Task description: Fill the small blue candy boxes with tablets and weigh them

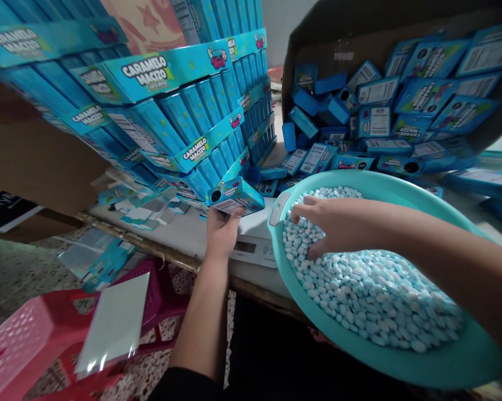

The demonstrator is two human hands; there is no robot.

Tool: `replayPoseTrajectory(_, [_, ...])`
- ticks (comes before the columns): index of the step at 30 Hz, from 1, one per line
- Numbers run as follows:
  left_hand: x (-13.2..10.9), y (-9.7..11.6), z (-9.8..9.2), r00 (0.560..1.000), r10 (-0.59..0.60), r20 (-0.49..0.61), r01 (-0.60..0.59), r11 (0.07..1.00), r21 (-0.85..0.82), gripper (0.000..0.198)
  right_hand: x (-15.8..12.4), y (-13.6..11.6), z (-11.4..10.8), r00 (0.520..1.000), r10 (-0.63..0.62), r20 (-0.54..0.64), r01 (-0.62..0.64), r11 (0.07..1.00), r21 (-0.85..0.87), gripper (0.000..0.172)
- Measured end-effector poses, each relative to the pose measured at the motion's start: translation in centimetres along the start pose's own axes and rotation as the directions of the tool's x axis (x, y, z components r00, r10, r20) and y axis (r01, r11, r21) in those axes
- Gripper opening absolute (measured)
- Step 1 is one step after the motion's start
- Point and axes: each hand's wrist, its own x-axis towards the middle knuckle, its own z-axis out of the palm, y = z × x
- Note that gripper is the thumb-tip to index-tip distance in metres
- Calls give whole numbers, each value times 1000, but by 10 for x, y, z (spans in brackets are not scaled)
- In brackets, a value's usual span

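My left hand (222, 231) is closed around a small blue candy box (237, 196) printed "Caramelo Macizo", held above a white digital scale (257, 255). A large turquoise basin (278, 239) holds a heap of pale blue and white candies (359, 289). My right hand (317, 220) reaches into the basin near its left rim. Its thumb and fingers are apart, with the tips touching the candies; nothing shows gripped between them.
Tall stacks of blue display trays (188, 111) filled with boxes rise at the left. A tipped cardboard carton (338, 55) spills loose blue boxes (376, 122) behind the basin. Flat packaging (144, 214) lies at the table's left edge. A pink stool (20, 328) and a clear-wrapped sheet (115, 323) are below.
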Motion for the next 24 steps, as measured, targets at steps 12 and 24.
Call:
replayPoseTrajectory(12, [1, 1, -1, 1000, -8, -26, 9, 999, 38, 60, -1, -2, -4, 999, 13, 46, -13, 1000, -3, 58])
replayPoseTrajectory(24, [-3, -3, -1, 996, 25, -86, -22, 999, 34, 61, -1, 3, -2, 999, -30, -43, 29, 999, -20, 48])
